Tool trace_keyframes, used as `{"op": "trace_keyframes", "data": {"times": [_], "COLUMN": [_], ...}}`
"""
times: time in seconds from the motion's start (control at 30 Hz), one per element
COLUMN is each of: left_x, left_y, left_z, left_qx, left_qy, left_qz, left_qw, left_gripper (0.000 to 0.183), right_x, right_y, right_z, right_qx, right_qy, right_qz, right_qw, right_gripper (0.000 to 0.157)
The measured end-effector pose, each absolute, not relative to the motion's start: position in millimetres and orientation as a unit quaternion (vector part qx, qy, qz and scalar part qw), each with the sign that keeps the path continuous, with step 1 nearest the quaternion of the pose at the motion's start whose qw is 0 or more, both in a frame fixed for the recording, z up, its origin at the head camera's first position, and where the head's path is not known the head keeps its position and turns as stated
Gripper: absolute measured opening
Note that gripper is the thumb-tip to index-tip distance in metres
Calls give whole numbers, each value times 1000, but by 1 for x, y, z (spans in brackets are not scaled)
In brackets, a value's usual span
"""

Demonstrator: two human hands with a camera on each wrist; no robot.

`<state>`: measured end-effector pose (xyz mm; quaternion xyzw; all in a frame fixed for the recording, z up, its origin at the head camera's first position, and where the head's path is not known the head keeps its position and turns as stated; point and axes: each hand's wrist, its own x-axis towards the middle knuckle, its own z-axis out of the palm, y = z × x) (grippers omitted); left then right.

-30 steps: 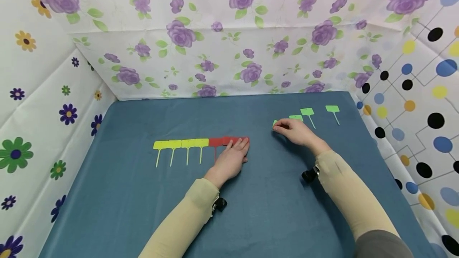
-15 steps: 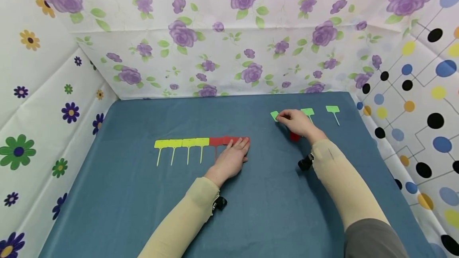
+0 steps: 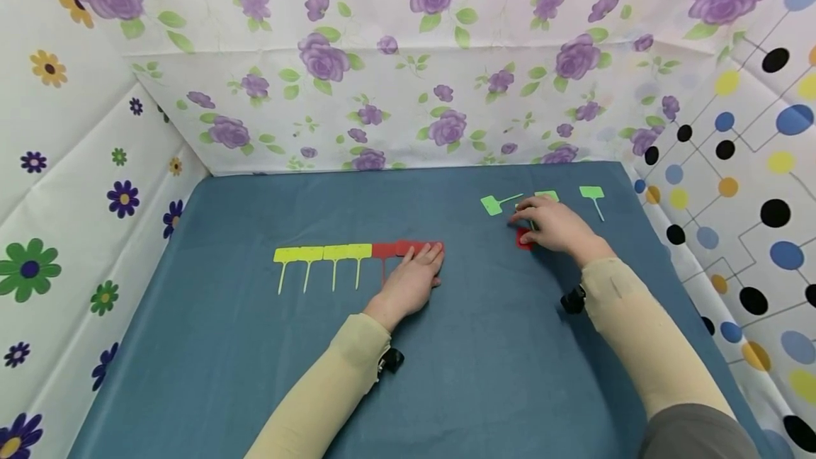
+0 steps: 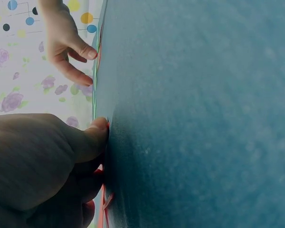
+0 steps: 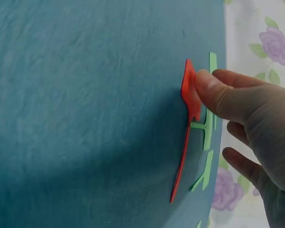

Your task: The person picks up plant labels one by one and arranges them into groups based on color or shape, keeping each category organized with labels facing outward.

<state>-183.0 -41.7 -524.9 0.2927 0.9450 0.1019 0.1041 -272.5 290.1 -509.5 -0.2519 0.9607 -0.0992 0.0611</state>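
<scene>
Red tag [image 5: 189, 90]: likely light, flexible; pinch edges. Right hand [image 3: 556, 227] at it, left hand [image 3: 410, 283] leftward of it: both spread, grasping nothing.

Red tags [image 3: 384, 251] lie partly hidden under the left hand [image 3: 408, 286] — the grey sleeve [image 3: 698, 434] is cut off.

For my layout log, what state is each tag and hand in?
Yellow tags: flat, side by side, stems pointing one way
Red row tags: beside the yellow tags, partly covered
Left hand: resting on the red row tags
Green tags: scattered, turned differently, some partly hidden
Loose red tag: partly hidden, whether lifted unclear
Right hand: fingers apart, thumb at the loose red tag
</scene>
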Motion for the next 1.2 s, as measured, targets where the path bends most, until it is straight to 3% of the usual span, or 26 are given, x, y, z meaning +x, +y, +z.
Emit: {"op": "trace_keyframes", "data": {"times": [0.27,0.43,1.0,1.2], "left_x": [-184,-184,-185,-184], "left_y": [-42,-42,-46,-47], "left_z": [-522,-522,-526,-528], "left_qx": [289,288,296,303], "left_qy": [945,946,945,943], "left_qz": [107,104,106,104], "left_qw": [105,104,93,94], "left_gripper": [57,57,57,57], "right_x": [-269,-269,-281,-276], "right_y": [291,288,274,278], "right_z": [-505,-504,-494,-493], "right_qx": [-259,-252,-217,-208], "right_qy": [965,967,972,972], "right_qz": [-44,-42,-17,-32], "right_qw": [1,-1,94,107], "right_gripper": [31,24,18,30]}}
